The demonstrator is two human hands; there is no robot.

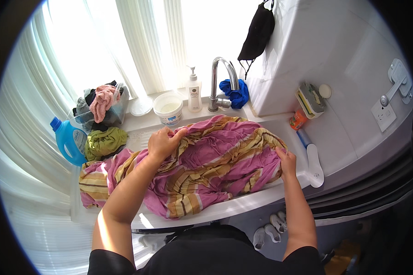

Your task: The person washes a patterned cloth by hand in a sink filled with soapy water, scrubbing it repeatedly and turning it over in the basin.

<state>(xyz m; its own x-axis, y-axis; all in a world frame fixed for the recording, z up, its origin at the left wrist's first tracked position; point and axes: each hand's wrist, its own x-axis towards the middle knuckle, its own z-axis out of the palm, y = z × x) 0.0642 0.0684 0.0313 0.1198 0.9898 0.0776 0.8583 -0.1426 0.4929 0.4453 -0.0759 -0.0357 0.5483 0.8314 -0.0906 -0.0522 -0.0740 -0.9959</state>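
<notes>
A large pink cloth with yellow and brown stripes point(206, 169) lies bunched across the white sink point(257, 195) and over its left side. My left hand point(163, 144) grips the cloth's upper edge near the middle, with the fingers closed round a fold. At the right end, my right hand point(287, 161) pinches the cloth's edge between thumb and fingers. Between my hands the fabric is spread in loose wrinkles. It hides most of the basin, so I cannot tell whether there is water beneath.
Behind the cloth stand a chrome faucet point(214, 87), a pump bottle point(194, 94) and a white tub point(168, 110). A blue detergent jug point(69, 142), a green cloth point(105, 142) and a clothes-filled clear bin point(119, 107) are at left. A white-handled brush point(314, 165) lies on the right rim.
</notes>
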